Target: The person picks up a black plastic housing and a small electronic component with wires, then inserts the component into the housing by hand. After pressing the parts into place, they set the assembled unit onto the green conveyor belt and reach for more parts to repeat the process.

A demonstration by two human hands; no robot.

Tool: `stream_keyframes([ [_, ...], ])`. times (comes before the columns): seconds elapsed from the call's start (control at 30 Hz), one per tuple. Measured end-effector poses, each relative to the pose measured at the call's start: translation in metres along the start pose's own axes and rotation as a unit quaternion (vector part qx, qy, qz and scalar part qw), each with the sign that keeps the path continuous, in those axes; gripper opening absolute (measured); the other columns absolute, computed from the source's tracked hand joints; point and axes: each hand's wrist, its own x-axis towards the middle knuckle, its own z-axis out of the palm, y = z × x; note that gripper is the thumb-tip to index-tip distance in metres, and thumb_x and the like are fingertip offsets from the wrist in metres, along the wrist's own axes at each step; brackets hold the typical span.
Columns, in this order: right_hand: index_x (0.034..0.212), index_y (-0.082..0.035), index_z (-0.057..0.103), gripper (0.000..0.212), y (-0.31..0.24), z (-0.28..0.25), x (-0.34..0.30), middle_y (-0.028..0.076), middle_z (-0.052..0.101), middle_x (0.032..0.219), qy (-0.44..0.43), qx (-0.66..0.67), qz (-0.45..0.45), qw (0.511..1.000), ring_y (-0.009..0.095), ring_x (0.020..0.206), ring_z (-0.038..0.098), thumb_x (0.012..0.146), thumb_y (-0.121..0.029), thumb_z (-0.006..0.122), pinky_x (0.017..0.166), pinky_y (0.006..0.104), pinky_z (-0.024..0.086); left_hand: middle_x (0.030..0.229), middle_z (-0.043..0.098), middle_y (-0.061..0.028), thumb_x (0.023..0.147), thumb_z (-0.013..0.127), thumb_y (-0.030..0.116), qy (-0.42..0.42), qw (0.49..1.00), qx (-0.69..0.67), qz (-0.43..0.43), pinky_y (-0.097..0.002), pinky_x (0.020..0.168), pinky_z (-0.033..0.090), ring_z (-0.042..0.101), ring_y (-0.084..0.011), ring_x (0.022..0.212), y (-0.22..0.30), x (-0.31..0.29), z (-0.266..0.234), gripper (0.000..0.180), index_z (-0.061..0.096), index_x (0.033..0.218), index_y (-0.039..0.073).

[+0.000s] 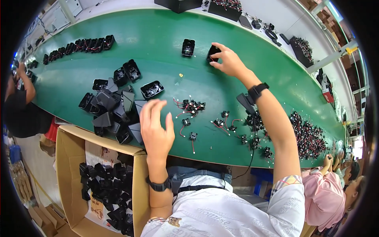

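At the far middle of the green bench, my right hand has its thumb and fingers closed round the sides of a small black plastic housing. Another open-topped black housing stands just left of it. My left hand is raised with fingers spread and nothing in it. It hovers at the right edge of a heap of black housings; whether it touches one I cannot tell. Beyond its fingertips lies a housing with its hollow side up. Small black parts with red wires lie right of my left hand.
A row of housings runs along the far left. A large pile of wired parts covers the right end, near co-workers. A cardboard box of black parts stands at the front left. Another person works at the left.
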Motion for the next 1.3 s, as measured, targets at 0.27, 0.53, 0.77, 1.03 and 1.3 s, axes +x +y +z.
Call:
stream_keyframes([
  [0.27, 0.115, -0.007, 0.073, 0.036, -0.046, -0.019, -0.018, 0.016, 0.056, 0.141, 0.112, -0.069, -0.077, 0.988, 0.034, 0.119, 0.061, 0.082, -0.022, 0.077, 0.099, 0.0430, 0.051, 0.135, 0.054, -0.0175, 0.074, 0.080, 0.011, -0.024, 0.966, 0.256, -0.033, -0.0575, 0.117, 0.027, 0.040, -0.0413, 0.139, -0.032, 0.051, 0.008, 0.059, 0.058, 0.129, 0.008],
  [0.53, 0.109, -0.010, 0.067, 0.030, -0.190, -0.025, -0.149, 0.008, 0.066, 0.103, -0.126, 0.145, -0.101, 0.976, 0.027, 0.086, 0.068, 0.080, -0.011, 0.075, 0.071, 0.0389, 0.058, 0.112, 0.063, -0.0117, 0.074, 0.081, 0.010, -0.079, 0.967, 0.236, -0.059, -0.0517, 0.113, 0.035, 0.064, -0.0298, 0.105, -0.039, 0.047, 0.023, 0.055, 0.061, 0.125, 0.010],
  [0.77, 0.109, -0.006, 0.066, 0.025, -0.189, -0.023, -0.148, 0.008, 0.064, 0.093, -0.093, 0.134, -0.117, 0.980, 0.024, 0.083, 0.068, 0.084, -0.003, 0.069, 0.069, 0.0365, 0.058, 0.111, 0.063, -0.0151, 0.074, 0.079, 0.003, 0.047, 0.998, -0.032, -0.023, -0.0406, 0.089, 0.052, 0.064, -0.0352, 0.102, 0.007, 0.040, -0.001, 0.052, 0.060, 0.123, 0.003],
  [1.03, 0.112, 0.004, 0.064, 0.020, -0.180, -0.060, -0.197, 0.016, 0.067, 0.108, -0.042, 0.669, 0.195, 0.716, 0.020, 0.091, 0.071, 0.093, 0.007, 0.058, 0.078, 0.0310, 0.060, 0.124, 0.054, -0.0100, 0.069, 0.078, -0.006, -0.212, 0.879, -0.416, -0.100, -0.0307, 0.099, 0.046, 0.058, -0.0194, 0.113, 0.022, -0.016, -0.003, 0.057, 0.063, 0.124, 0.000],
  [1.3, 0.111, 0.005, 0.063, 0.028, -0.189, -0.058, -0.226, 0.019, 0.069, 0.107, 0.040, 0.622, 0.219, 0.751, 0.022, 0.097, 0.070, 0.084, 0.010, 0.071, 0.082, 0.0307, 0.057, 0.119, 0.055, -0.0081, 0.069, 0.082, -0.002, -0.314, 0.839, -0.430, -0.107, -0.0250, 0.089, 0.049, 0.059, -0.0140, 0.108, 0.018, -0.028, 0.003, 0.057, 0.063, 0.123, 0.002],
])
